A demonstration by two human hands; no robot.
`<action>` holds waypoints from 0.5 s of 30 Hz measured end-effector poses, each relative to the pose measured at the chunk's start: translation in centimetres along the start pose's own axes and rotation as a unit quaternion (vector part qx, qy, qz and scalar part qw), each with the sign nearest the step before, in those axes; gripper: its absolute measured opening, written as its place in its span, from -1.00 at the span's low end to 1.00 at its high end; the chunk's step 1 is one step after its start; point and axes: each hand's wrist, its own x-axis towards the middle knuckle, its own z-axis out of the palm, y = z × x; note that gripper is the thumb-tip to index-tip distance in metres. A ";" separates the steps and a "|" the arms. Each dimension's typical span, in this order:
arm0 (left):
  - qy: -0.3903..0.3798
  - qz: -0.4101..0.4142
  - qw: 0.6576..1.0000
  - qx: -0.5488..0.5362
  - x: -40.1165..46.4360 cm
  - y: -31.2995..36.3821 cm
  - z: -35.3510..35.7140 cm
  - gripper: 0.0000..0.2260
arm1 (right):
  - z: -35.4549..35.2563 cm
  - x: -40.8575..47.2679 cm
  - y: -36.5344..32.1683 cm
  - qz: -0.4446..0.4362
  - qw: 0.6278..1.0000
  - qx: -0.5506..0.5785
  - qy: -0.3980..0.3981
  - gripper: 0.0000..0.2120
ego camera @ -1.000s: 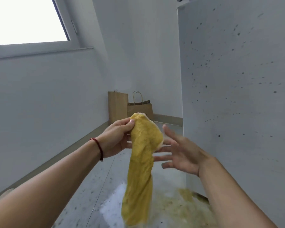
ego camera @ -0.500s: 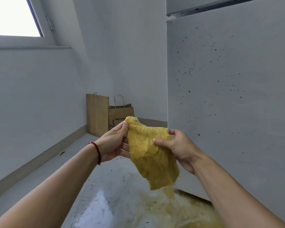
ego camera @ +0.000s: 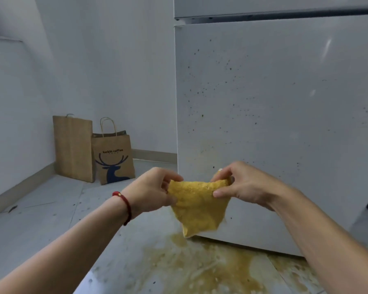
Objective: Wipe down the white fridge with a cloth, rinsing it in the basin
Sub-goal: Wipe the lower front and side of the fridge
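A: In front of the lower fridge door, what are the hands doing?

B: Both are up in the air, pinching the top edge of a yellow cloth [ego camera: 197, 205]. The left hand [ego camera: 152, 190] has one upper corner between thumb and fingers, the right hand [ego camera: 241, 185] has the other. The cloth is stretched between them and hangs down to a point.

A: Is it touching the fridge?

B: I cannot tell. It hangs just in front of the bottom part of the white fridge [ego camera: 274, 124], above the floor [ego camera: 40, 219].

A: What state is the fridge in?

B: The door is speckled with small dark spots, thickest toward its left edge, with a faint yellowish smear low down. A dark gap near the top separates it from the upper door.

A: And the floor?

B: A yellow-brown puddle [ego camera: 200, 270] spreads over the tiles along the fridge's bottom edge, right under the cloth.

A: Anything else around?

B: Two brown paper bags stand against the wall in the far corner of the floor: a plain bag [ego camera: 72, 147], and touching it a deer-print bag [ego camera: 114, 158] with lettering. There is also a red string bracelet [ego camera: 124, 203] on the left wrist.
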 end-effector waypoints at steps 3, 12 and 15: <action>0.066 0.043 0.994 0.080 0.9 1.2 -0.4 -0.86 | -1.5 0.8 -0.6 -0.009 0.994 -0.087 0.061 -0.86; 0.025 0.054 0.954 -0.295 3.5 5.7 -3.1 -0.75 | -3.1 0.9 1.1 -0.098 0.886 0.450 0.054 -0.40; 0.053 0.057 0.953 -0.292 5.1 7.9 -3.3 -0.80 | -0.5 0.6 1.3 -0.124 0.757 0.638 -0.070 -0.26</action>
